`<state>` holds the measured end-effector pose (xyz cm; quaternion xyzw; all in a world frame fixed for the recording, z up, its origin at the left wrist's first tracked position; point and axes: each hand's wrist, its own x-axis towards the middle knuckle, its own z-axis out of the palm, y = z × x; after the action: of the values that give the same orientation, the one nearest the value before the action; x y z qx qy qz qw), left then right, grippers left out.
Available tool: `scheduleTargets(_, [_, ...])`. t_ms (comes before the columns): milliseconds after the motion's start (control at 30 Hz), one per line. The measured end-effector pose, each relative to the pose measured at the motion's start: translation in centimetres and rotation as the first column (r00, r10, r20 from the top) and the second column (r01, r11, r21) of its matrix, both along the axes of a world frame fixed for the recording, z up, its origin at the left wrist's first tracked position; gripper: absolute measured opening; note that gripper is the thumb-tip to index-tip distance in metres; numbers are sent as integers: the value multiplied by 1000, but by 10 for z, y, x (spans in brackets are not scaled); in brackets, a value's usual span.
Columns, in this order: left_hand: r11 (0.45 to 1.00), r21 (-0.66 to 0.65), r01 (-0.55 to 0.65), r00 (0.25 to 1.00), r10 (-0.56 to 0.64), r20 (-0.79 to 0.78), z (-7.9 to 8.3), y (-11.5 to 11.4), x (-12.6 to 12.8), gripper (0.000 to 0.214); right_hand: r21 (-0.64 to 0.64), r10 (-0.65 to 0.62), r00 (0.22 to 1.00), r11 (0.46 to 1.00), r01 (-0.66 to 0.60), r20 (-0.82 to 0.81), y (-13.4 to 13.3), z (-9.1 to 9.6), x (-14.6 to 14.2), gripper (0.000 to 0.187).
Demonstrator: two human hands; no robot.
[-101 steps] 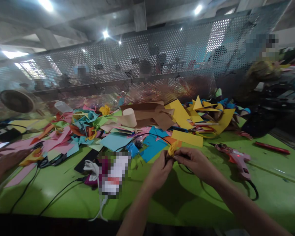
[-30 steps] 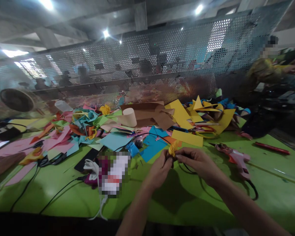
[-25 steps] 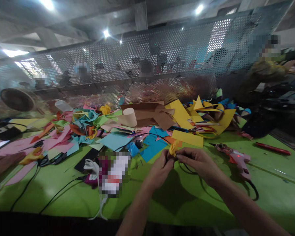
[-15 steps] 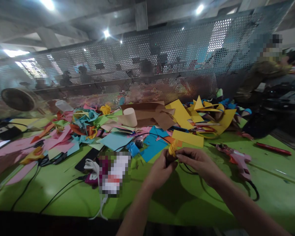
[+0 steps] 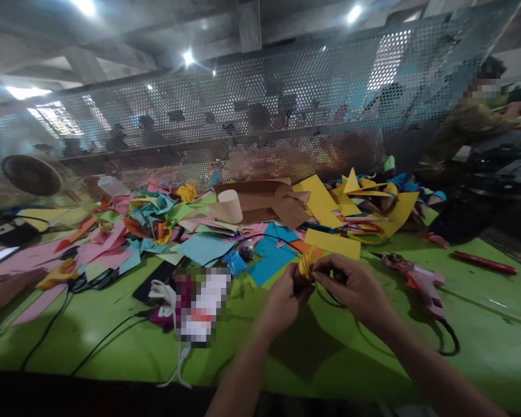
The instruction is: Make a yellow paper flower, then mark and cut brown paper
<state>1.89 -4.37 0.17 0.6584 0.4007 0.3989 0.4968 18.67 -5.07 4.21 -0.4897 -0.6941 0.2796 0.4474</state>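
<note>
Above the green table, my left hand (image 5: pixel 284 298) is closed around the lower part of a small yellow rolled piece (image 5: pixel 307 262), which looks like layered paper. My right hand (image 5: pixel 345 281) pinches at the right side of that same piece with thumb and forefinger. The piece stands roughly upright between the hands, its lower end hidden by my left fingers. Just beyond it lie a yellow paper strip (image 5: pixel 332 244) and blue paper sheets (image 5: pixel 267 258). To the right of my right hand rests a pink glue gun (image 5: pixel 417 281).
A red pen-like tool (image 5: pixel 485 262) lies at the far right. Left of my hands are a blurred-out phone-like object (image 5: pixel 206 304) and white cables (image 5: pixel 161 292). Heaped coloured paper (image 5: pixel 150 214) and a cream roll (image 5: pixel 230 207) line the back. Another person's hand (image 5: pixel 8 289) is at the left edge.
My right fingers have shifted slightly on the yellow piece, and its visible layers look turned a little. My left hand keeps its hold. The person at far right has moved slightly.
</note>
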Motion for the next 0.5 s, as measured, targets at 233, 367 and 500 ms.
scheduleTargets(233, [996,37,-75,997,76,-25,-12,2,2,20,99,70,997,993,-68,-17,-7,12,2,13])
scheduleTargets(367, [993,85,-87,992,94,-85,-7,1,1,16,90,75,996,993,-79,40,-5,11,2,16])
scheduleTargets(500, [989,130,-71,991,84,-100,-7,1,0,14,189,39,984,979,-72,175,-6,9,2,18])
